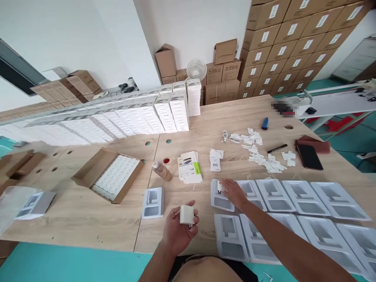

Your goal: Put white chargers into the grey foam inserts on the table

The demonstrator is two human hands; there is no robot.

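Cradles a white charger [187,214] in the left grip [178,227], with fingers curled round it and prongs [190,226] at its lower edge. To the right, in the near row of pale moulded trays [232,241], only bare recesses wherever not covered by the right forearm [279,237]. Rests the right grip [235,192] beyond these, at the leftmost tray [214,196] of the far row, with fingertips half-closed at a second charger [219,185] in the upper recess — cannot tell whether pinched or merely touched. Seems to be at the step of seating chargers in trays; probably calls, for the next move, for a square fit and a clean release. Empty, by the look of it: the lower compartment there, and the visible parts of neighbouring trays. Apart to the left, a lone tray [152,206], apparently unfilled. Farther out on the wooden surface [202,133] — a clear bottle [162,171] with contents hard to make out, printed cards [185,168], folded leaflets [215,162]; leftward, an open cardboard box [91,168] with rows of small white units [116,176] inside. At the back, stacked white boxes [179,111], then brown cartons [273,51], contents hidden.
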